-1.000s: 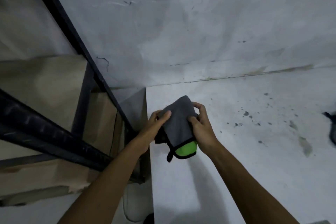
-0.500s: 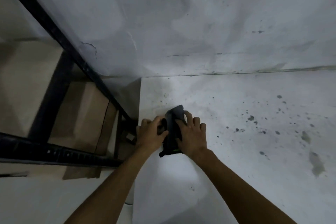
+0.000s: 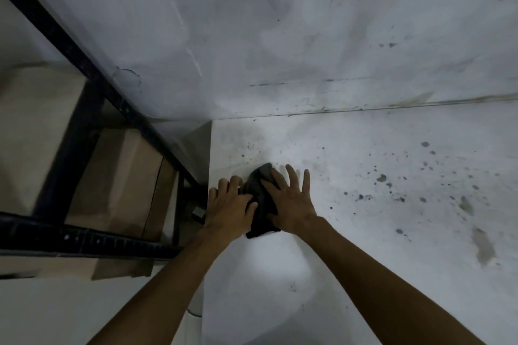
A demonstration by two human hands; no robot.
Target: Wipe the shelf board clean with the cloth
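Note:
A white shelf board (image 3: 364,232) lies flat below me, speckled with dark spots and smears on its right half. A dark grey cloth (image 3: 262,199) lies bunched on the board near its left edge. My left hand (image 3: 231,206) presses on the cloth's left side with curled fingers. My right hand (image 3: 288,200) lies flat on its right side, fingers spread. Most of the cloth is hidden under the two hands.
A white wall (image 3: 308,36) rises behind the board, meeting it along a dirty seam. A black metal shelf frame (image 3: 84,241) stands to the left, with brown cardboard boxes (image 3: 117,187) behind it. The board's left edge drops off beside my left hand.
The cloth was held up in both hands and has come down onto the board. My right hand has flattened and spread its fingers on it.

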